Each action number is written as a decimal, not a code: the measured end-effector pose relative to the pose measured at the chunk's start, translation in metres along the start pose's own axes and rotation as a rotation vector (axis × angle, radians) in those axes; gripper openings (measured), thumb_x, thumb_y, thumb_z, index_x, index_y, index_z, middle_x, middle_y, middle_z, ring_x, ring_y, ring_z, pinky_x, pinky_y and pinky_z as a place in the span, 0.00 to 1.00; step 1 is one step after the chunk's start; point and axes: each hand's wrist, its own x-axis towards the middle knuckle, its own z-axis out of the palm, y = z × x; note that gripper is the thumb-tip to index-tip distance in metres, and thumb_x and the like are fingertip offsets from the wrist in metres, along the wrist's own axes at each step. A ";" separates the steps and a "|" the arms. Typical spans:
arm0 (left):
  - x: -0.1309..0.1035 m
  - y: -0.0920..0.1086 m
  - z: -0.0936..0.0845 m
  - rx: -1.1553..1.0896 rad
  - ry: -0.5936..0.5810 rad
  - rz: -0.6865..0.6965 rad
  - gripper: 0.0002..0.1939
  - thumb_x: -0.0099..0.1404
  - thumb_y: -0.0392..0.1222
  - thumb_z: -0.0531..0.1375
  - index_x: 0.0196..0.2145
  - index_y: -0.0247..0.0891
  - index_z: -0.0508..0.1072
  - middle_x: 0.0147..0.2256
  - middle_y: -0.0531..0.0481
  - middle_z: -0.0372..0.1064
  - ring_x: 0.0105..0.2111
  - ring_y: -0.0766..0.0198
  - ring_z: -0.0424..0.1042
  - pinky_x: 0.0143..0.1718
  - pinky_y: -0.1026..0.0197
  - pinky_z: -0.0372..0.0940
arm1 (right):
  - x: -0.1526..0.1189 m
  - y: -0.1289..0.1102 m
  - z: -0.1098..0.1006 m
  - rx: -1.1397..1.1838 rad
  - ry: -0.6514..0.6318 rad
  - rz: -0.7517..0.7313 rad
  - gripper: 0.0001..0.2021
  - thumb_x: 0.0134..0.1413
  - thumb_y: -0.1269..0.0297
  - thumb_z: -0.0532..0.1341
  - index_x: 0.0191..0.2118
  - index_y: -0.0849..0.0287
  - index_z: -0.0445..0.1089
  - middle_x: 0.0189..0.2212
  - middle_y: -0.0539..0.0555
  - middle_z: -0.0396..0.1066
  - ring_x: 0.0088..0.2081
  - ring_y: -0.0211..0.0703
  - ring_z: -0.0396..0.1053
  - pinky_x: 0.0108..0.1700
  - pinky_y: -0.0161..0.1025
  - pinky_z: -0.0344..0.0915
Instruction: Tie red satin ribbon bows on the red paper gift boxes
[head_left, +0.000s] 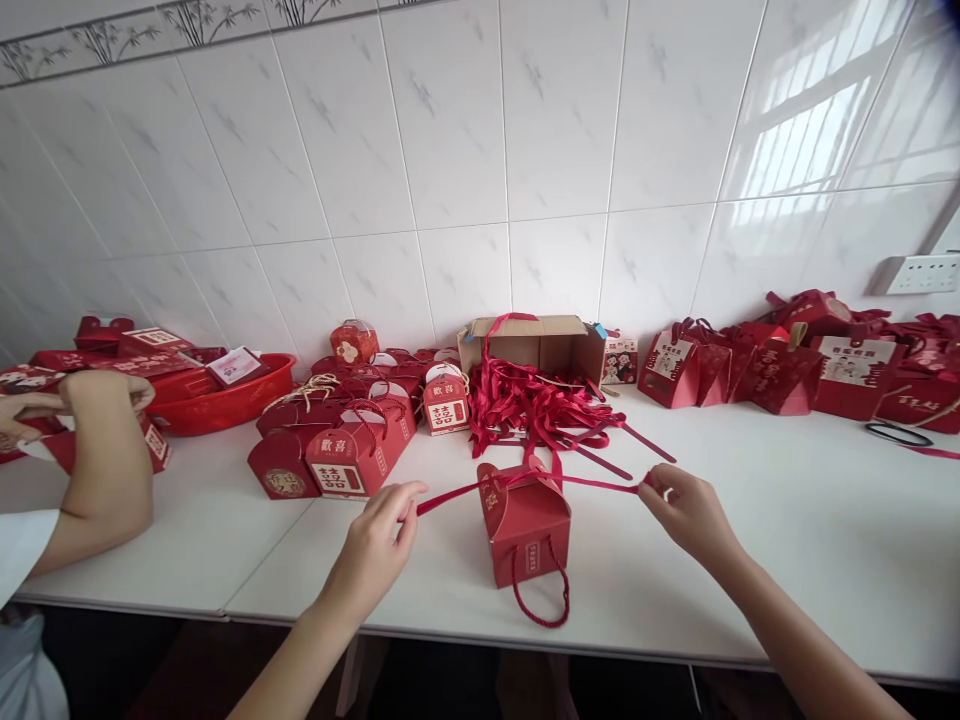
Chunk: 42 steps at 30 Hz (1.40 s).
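Note:
A red gift box (529, 525) with a peaked top stands near the table's front edge, its twisted cord handle (541, 618) hanging down its near side. Across its top runs a red ribbon (600, 483), pulled out to both sides. My left hand (382, 530) is closed on the ribbon's left end, to the left of the box. Out to the right, my right hand (686, 505) pinches the other end between thumb and fingers. Whether the ribbon is knotted at the middle I cannot tell. Behind the box, a heap of loose red ribbons (517, 400) spills from a cardboard box (532, 350).
Several finished-looking red boxes (360, 440) stand to the left. Red gift bags (780, 375) line the wall at right, near black scissors (898, 434). A red plastic basin (225, 400) sits at far left, beside another person's arm (109, 470). A socket strip (919, 274) is on the wall.

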 end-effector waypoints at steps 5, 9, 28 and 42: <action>-0.016 -0.010 0.011 0.069 0.033 -0.037 0.11 0.62 0.35 0.50 0.39 0.44 0.70 0.27 0.51 0.68 0.27 0.63 0.69 0.33 0.63 0.65 | -0.008 0.013 -0.005 -0.044 0.010 0.128 0.10 0.45 0.61 0.54 0.18 0.55 0.58 0.17 0.49 0.62 0.18 0.39 0.55 0.21 0.36 0.56; -0.026 -0.025 0.010 0.109 0.047 -0.077 0.09 0.63 0.36 0.51 0.39 0.42 0.68 0.24 0.54 0.63 0.25 0.65 0.67 0.31 0.65 0.65 | -0.010 0.030 -0.015 -0.120 -0.027 0.204 0.12 0.45 0.59 0.54 0.16 0.55 0.58 0.16 0.49 0.62 0.18 0.40 0.56 0.21 0.37 0.57; 0.025 0.066 0.046 -0.519 -0.166 -0.295 0.07 0.60 0.42 0.58 0.37 0.42 0.69 0.41 0.48 0.68 0.44 0.58 0.69 0.46 0.55 0.65 | 0.008 -0.083 0.021 0.123 -0.342 -0.362 0.22 0.53 0.55 0.60 0.54 0.51 0.63 0.51 0.58 0.64 0.43 0.48 0.70 0.40 0.44 0.71; 0.025 0.070 0.051 -0.442 -0.187 -0.223 0.06 0.59 0.37 0.56 0.37 0.41 0.67 0.40 0.47 0.63 0.45 0.57 0.66 0.48 0.52 0.62 | 0.000 -0.094 0.039 -0.020 -0.284 -0.474 0.13 0.50 0.67 0.58 0.43 0.57 0.71 0.37 0.55 0.70 0.32 0.42 0.70 0.34 0.39 0.68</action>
